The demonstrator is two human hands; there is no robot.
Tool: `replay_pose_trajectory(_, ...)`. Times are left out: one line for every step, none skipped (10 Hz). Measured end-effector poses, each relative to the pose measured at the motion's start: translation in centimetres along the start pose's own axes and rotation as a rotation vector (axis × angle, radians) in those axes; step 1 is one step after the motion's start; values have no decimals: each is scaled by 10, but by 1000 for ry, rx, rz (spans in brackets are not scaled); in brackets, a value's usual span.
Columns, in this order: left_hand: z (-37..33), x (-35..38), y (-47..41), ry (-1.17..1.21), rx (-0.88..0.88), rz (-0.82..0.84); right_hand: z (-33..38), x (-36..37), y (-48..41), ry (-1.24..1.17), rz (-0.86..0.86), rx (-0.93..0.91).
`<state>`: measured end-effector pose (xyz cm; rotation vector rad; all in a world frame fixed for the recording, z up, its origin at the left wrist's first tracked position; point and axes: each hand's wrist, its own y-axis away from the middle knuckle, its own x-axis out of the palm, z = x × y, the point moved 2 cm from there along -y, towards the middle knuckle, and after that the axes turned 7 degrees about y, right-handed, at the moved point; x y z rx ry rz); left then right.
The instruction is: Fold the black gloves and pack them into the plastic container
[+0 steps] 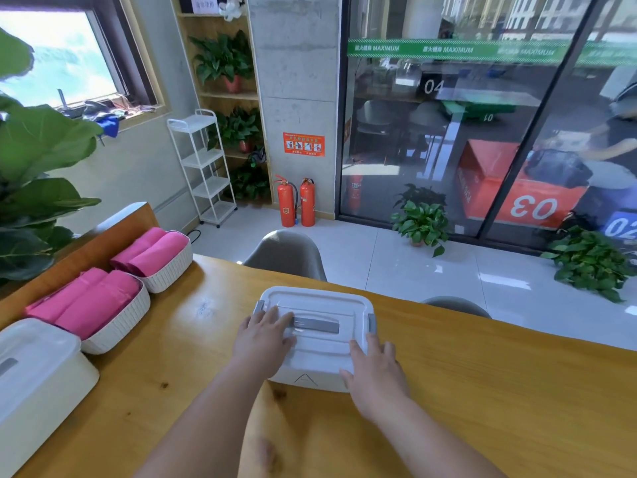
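**Both hands flat on the closed container**

White plastic container [322, 350] sits on the wooden table [482, 391], near the far edge and roughly centre of view. Lid is on, and the grey handle [319, 326] lies flat in the lid recess.

Left hand [263, 343]: palm down on the left part of the lid, fingers straight and together. The fingertips touch the left end of the handle without curling round it.

Right hand [374, 370]: palm down over the near right corner, fingers spread and nearly straight on the lid edge, thumb at the front corner. It rests there and grips nothing.

Left side of the table: two white woven baskets, near one [117, 327] and far one [170, 270], each packed with rolled pink cloths [86, 301]. A second white lidded box [38, 370] stands at the near left edge. A grey chair [286, 253] stands behind the table, with two red fire extinguishers [297, 201] by the concrete pillar.
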<state>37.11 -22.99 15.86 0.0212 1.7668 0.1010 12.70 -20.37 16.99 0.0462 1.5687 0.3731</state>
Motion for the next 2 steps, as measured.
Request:
replay_pose_trajectory(3, -9, -6, 53, -13, 61, -1, -6, -5, -13, 40, -12)
replay_pose_trajectory(-1, -19, -14, 156, -18, 96, -4, -23, -7, -66, 39, -26)
